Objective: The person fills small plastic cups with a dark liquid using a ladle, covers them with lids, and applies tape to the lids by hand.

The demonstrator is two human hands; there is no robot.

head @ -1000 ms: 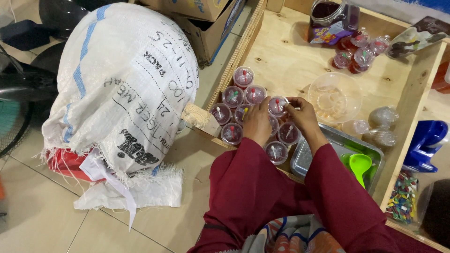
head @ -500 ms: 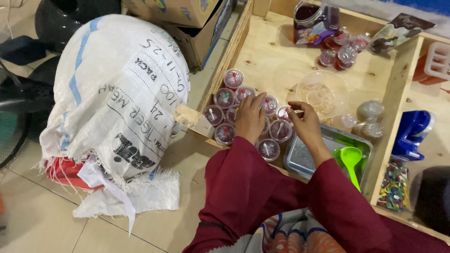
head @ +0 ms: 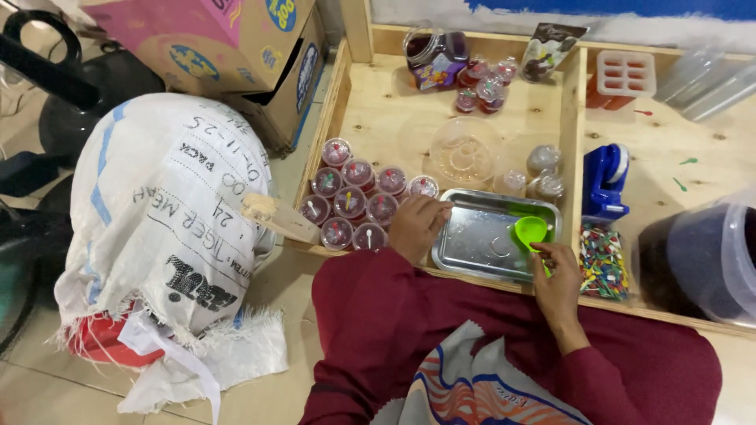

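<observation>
Left hand: your left hand point(head: 416, 226) rested at the near left corner of the metal tray point(head: 480, 240), fingers curled loosely together and clamped on nothing that showed; it lay just beside the nearest of the small cups.
Right hand: your right hand point(head: 556, 269) was closed on the handle of the green scoop point(head: 530, 231), whose bowl sat over the right end of the tray.
Small cups: a cluster of lidded red-filled cups point(head: 354, 201) stood in rows at the left of the wooden bench point(head: 378, 118), just left of the tray, each with a small spoon under its lid.
Metal tray: it lay flat at the near edge of the bench, wet and bare but for the scoop.
Clear bowl: an upturned clear bowl point(head: 466, 151) stood behind the tray.
Far cups: a few more lidded cups point(head: 484, 83) sat near a dark jar point(head: 435, 53) at the back.
Sprinkles: a heap of coloured bits point(head: 602, 260) lay in the next compartment, right of the tray, below a blue tape holder point(head: 605, 179).
Sack: a large printed white sack point(head: 169, 228) stood on the floor, left of the bench.
Sleeves: both of your arms wore dark red sleeves point(head: 378, 315).
</observation>
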